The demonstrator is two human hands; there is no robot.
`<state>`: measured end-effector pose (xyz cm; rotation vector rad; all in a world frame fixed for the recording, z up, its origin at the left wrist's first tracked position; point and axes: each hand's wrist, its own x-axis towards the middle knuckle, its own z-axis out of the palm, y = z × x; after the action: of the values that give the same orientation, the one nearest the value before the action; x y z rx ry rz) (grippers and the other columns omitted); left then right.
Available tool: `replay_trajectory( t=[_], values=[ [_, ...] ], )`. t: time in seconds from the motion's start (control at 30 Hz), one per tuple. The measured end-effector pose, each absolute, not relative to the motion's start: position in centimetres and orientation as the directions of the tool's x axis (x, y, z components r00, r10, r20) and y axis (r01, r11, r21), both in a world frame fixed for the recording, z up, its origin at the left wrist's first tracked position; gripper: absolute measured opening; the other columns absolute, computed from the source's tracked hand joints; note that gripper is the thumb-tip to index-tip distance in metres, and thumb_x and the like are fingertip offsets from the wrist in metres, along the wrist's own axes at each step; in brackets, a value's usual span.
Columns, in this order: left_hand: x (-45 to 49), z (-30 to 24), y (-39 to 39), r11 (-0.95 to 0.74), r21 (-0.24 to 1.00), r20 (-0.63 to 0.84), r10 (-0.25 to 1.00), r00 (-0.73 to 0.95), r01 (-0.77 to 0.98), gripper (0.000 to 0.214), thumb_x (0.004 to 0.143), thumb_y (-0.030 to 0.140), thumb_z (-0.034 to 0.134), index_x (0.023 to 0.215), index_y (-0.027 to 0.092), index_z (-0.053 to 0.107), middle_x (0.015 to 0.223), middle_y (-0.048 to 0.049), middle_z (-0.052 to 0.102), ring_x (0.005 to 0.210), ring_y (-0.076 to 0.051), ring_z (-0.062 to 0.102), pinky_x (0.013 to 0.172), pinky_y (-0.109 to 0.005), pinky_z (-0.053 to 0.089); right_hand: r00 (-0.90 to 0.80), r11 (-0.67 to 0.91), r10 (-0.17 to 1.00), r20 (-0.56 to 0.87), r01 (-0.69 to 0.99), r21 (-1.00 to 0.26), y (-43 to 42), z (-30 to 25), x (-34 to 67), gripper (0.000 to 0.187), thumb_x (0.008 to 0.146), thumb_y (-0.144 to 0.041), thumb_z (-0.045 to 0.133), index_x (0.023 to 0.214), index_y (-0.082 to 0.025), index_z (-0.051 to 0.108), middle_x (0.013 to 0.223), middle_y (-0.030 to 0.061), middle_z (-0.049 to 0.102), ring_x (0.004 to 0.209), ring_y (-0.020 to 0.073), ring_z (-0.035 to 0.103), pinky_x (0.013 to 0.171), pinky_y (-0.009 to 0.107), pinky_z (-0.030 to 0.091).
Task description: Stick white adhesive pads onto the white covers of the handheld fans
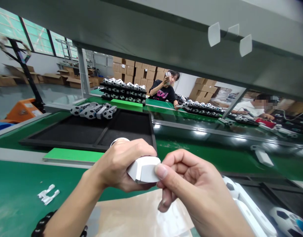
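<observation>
Room: a factory floor, with stacked cardboard boxes [131, 69] behind a long assembly line.
Tabletop: green [20, 194], with a tan paper sheet [141, 214] at its near edge.
Left grip: your left hand [119, 164] is closed around a white plastic piece [143, 169], gripping its left part.
Right grip: your right hand [190, 181] is gripping the piece's right end, pinched between thumb and bent fingers.
Piece: held between your hands, above the paper sheet.
Nearby: a small white plastic part [48, 195] lies left of your hands. A black tray [67, 131] sits just beyond them. Football-patterned toys [287, 222] lie right of your right hand.
Across the line: a person in a black shirt [163, 92] sits behind racks of more football-patterned toys; another person in white [250, 108] works further right.
</observation>
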<state>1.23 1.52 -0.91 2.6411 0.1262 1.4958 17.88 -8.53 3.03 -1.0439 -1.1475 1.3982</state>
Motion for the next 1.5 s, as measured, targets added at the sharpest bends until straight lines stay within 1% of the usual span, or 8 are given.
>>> replay_trajectory(
  t=[0.47,0.7,0.8,0.97,1.2,1.3,1.43,1.5],
  values=[
    [1.3,-1.0,1.6,-0.993,0.119,0.857,0.11,0.504,0.016,0.027,0.091,0.044,0.058,0.107,0.023,0.051,0.078,-0.0046,0.07,0.063,-0.02,0.068,0.054,-0.031,0.05,-0.086,0.001,0.996,0.012,-0.122,-0.993,-8.5,2.9,17.8,0.025,0.083,-0.04,0.079,0.077,-0.02,0.065,0.056,-0.0028,0.067,0.048,0.0092,0.065,0.052,0.016,0.053],
    [1.3,-1.1,1.6,-0.994,0.111,0.874,0.104,0.475,0.014,0.028,0.092,0.044,0.059,0.104,0.019,0.053,0.078,-0.0048,0.068,0.064,-0.018,0.067,0.057,-0.029,0.052,0.101,-0.027,0.994,-0.046,-0.178,-0.984,-9.2,3.7,16.3,0.03,0.074,-0.039,0.086,0.068,-0.018,0.065,0.048,-0.0049,0.064,0.047,0.0055,0.061,0.05,0.011,0.046],
    [1.3,-1.2,1.6,-0.992,0.123,0.868,0.113,0.483,0.011,0.028,0.093,0.044,0.057,0.103,0.019,0.053,0.077,-0.0041,0.068,0.064,-0.018,0.067,0.057,-0.029,0.052,0.077,-0.033,0.996,-0.047,-0.182,-0.983,-9.2,3.6,16.5,0.029,0.075,-0.038,0.085,0.069,-0.018,0.065,0.049,-0.0052,0.064,0.047,0.005,0.06,0.05,0.01,0.046],
    [1.3,-1.0,1.5,-0.995,0.104,0.875,0.097,0.474,0.011,0.028,0.094,0.046,0.054,0.102,0.019,0.052,0.075,-0.0037,0.067,0.062,-0.017,0.067,0.056,-0.028,0.052,-0.069,-0.038,0.997,-0.028,-0.161,-0.986,-8.9,3.1,17.4,0.027,0.082,-0.037,0.081,0.073,-0.018,0.063,0.056,-0.0053,0.065,0.049,0.0057,0.062,0.053,0.012,0.05],
    [1.4,-1.0,1.6,-0.995,0.099,0.873,0.095,0.478,0.016,0.027,0.094,0.045,0.055,0.101,0.019,0.053,0.074,-0.004,0.067,0.062,-0.018,0.067,0.056,-0.028,0.052,-0.023,-0.033,0.999,-0.029,-0.216,-0.976,-8.7,3.2,17.2,0.028,0.08,-0.037,0.083,0.071,-0.018,0.064,0.051,-0.0066,0.062,0.048,0.0051,0.062,0.051,0.01,0.048],
    [1.4,-1.0,1.5,-0.995,0.099,0.872,0.096,0.48,0.02,0.027,0.095,0.045,0.054,0.101,0.019,0.052,0.074,-0.0037,0.067,0.062,-0.017,0.067,0.056,-0.028,0.053,-0.057,-0.049,0.998,-0.039,-0.179,-0.983,-8.7,3.2,17.2,0.027,0.081,-0.037,0.081,0.073,-0.018,0.063,0.053,-0.006,0.064,0.049,0.0055,0.062,0.053,0.011,0.05],
    [1.3,-0.9,1.5,-0.996,0.081,0.876,0.083,0.476,0.024,0.028,0.095,0.046,0.054,0.102,0.019,0.053,0.075,-0.0041,0.068,0.062,-0.017,0.067,0.056,-0.028,0.053,0.089,-0.047,0.994,-0.058,-0.124,-0.991,-9.4,3.7,16.4,0.026,0.078,-0.038,0.082,0.07,-0.019,0.065,0.049,-0.0064,0.063,0.048,0.0055,0.061,0.051,0.01,0.048],
    [1.2,-0.8,1.6,-0.998,0.045,0.879,0.056,0.474,0.034,0.029,0.095,0.047,0.054,0.103,0.019,0.053,0.076,-0.0048,0.068,0.063,-0.018,0.068,0.058,-0.028,0.054,0.175,-0.007,0.984,-0.016,-0.051,-0.999,-9.9,4.0,15.9,0.023,0.08,-0.039,0.078,0.07,-0.021,0.066,0.05,-0.0063,0.064,0.049,0.0065,0.063,0.051,0.01,0.048]
  ],
)
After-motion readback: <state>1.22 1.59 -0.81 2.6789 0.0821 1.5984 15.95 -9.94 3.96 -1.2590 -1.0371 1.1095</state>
